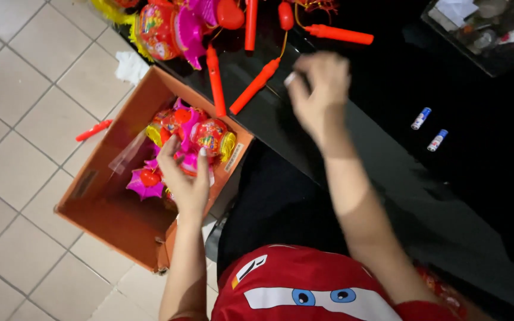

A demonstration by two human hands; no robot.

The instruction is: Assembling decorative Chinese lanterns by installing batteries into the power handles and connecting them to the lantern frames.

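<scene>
toy lanterns (pixel 200 139) in cardboard box (pixel 114 202) on the floor, just at 12 o'clock of left hand (pixel 185 178), fingers spread, holding nothing | right hand (pixel 319 95) over black bench (pixel 388 148), pinching something small, cannot tell what | red stick (pixel 256 86) at its 9 o'clock, long axis 2-to-8 | white label (pixel 233 157) on box rim | two small tubes (pixel 428 129) at 3 o'clock

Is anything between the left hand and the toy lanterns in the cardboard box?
Nothing visible. The left hand hangs over the open cardboard box, its fingers at or just above the pink and red toy lanterns. The flaps are folded out, clear of the opening. Actual contact cannot be told.
</scene>
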